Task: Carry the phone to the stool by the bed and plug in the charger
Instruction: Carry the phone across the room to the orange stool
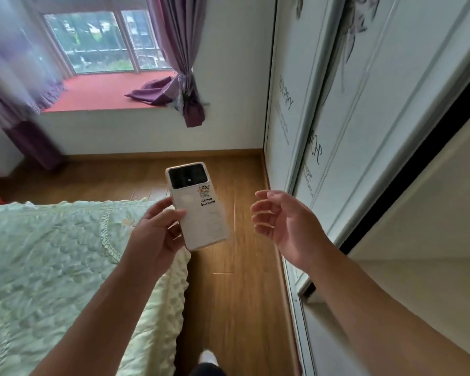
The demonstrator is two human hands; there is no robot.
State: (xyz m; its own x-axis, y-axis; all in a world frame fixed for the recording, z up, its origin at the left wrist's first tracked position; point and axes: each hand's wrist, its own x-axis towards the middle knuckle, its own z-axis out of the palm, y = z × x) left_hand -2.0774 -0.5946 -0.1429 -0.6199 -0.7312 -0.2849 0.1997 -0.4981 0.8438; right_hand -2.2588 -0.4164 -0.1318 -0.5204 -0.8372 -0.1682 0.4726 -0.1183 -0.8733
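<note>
Head view, single frame. Left hand (158, 229) grips the phone (197, 206) by its near left edge, thumb across the back and fingers wrapped under; phone is held in the air, back side up, long axis running near-to-far and leaning slightly left at the far end. Dark camera block at the far end of the phone; white case with a small cartoon sticker and black lettering "CRAYON SHINCHAN". Phone sits over the wooden floor (236, 267), just right of the bed (52, 267) corner. Right hand (280, 221) empty, fingers loosely curled and spread, palm facing left toward the phone, near it but not touching. Bed at left carries a pale green quilted cover. White wardrobe (337, 118) with sliding doors runs along the right; the nearest door stands partly open onto a dark gap. Far wall: window (101, 42) with a red sill and purple curtains (179, 58), the right one tied. One foot (209, 358) visible at the near edge, on the floor.
</note>
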